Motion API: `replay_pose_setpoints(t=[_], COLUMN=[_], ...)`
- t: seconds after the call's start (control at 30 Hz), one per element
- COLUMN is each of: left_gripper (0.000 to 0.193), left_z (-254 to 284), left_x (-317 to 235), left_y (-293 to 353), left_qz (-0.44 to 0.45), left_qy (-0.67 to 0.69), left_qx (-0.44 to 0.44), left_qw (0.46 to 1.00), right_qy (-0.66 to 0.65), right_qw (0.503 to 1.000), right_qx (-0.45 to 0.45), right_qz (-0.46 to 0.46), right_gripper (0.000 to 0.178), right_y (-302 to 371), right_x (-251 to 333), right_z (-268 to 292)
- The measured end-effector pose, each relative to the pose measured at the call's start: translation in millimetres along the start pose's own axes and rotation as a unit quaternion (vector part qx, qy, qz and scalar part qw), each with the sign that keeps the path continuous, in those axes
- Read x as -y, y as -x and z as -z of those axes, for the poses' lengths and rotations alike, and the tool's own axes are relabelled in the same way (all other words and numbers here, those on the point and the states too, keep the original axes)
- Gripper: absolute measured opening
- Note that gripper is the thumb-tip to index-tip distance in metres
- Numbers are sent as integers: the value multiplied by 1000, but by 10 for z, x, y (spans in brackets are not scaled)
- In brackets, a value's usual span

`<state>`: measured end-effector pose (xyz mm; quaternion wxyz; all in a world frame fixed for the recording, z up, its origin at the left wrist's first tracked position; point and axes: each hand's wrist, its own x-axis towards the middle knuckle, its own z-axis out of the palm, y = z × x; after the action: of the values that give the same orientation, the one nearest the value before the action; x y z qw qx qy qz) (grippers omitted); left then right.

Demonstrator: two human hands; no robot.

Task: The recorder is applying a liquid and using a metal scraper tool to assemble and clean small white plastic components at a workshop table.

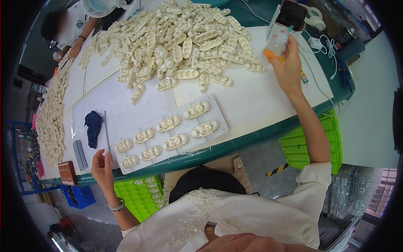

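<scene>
Near the far right of the table, my right hand (289, 67) is closed around a small translucent bottle (278, 42) with a teal tip. Something orange shows by the thumb; I cannot tell whether it belongs to the bottle. My left hand (102, 168) is at the table's front edge, fingers apart and nothing visible in them. Close to its fingertips lies a thin grey rod (106, 131). Between my hands, a white board (219, 110) bears two rows of cream oval pieces with rounded bumps, such as one piece (197, 110) at its right end.
A large heap of cream parts (180, 42) covers the far middle; another pile (54, 113) lies left. A dark blue cloth (93, 126) and a grey block (79, 154) sit left of the rod. Green trays (138, 195) stand below the edge. Another person (71, 25) sits far left.
</scene>
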<state>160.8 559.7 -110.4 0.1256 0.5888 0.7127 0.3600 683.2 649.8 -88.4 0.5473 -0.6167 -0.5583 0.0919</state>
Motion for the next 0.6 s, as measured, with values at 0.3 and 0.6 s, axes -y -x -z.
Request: replay_pose_setpoints(t=[0.3,0.6], left_gripper=[23,21], left_z=[27,64], left_x=[-33,-36], left_y=[59,-65], left_qz=[18,21], left_qy=[26,37], left_qx=[-9,-10], left_qw=[999,999], right_qy=[242,174], right_qw=[967,976], right_qx=[-65,95], right_qz=[53,-90], right_gripper=[79,81], right_y=[-460,30], right_x=[-1148,-535], right_z=[-606,-659])
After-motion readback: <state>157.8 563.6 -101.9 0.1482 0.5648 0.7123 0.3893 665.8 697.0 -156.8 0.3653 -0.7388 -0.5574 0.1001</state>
